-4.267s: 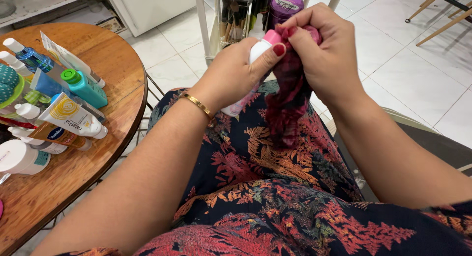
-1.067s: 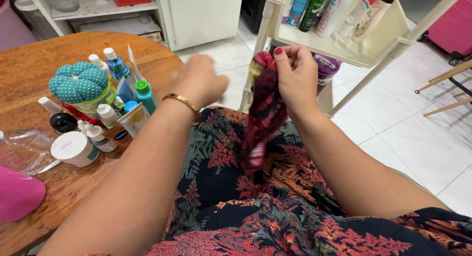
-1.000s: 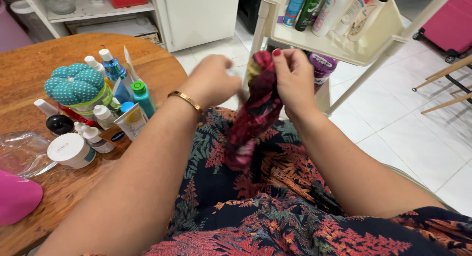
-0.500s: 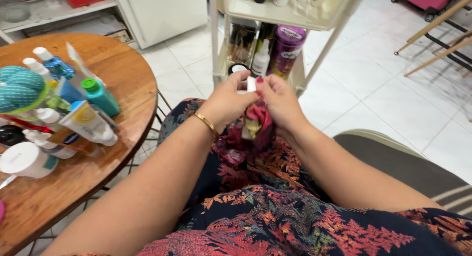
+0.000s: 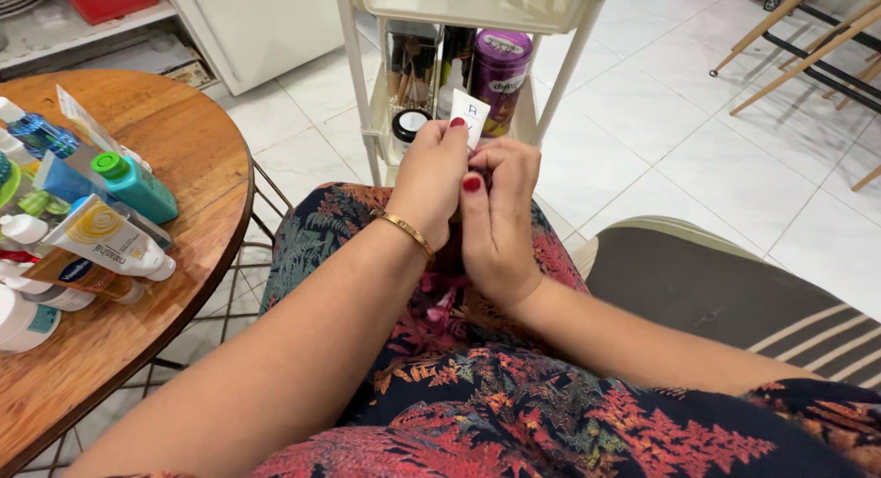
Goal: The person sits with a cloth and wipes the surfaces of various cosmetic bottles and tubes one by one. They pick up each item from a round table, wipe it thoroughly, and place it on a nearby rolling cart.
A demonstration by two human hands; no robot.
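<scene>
Above the lap, the left hand (image 5: 431, 180) pinches a small white squeeze tube (image 5: 470, 116) in a closed grip, the right hand (image 5: 496, 216) clenched against it, contents unseen.

both arms are bare, no sleeves showing. the left hand (image 5: 433, 180) has red polish on its nails, and a thin gold bangle (image 5: 404, 232) circles the left wrist. the right hand (image 5: 496, 216) also has red-polished nails and wears no ring or bracelet. over the lap lies a dark navy dress (image 5: 514, 395) printed with fern-like leaves in red, orange and muted green; the red ferns are largest nearest the camera.
</scene>
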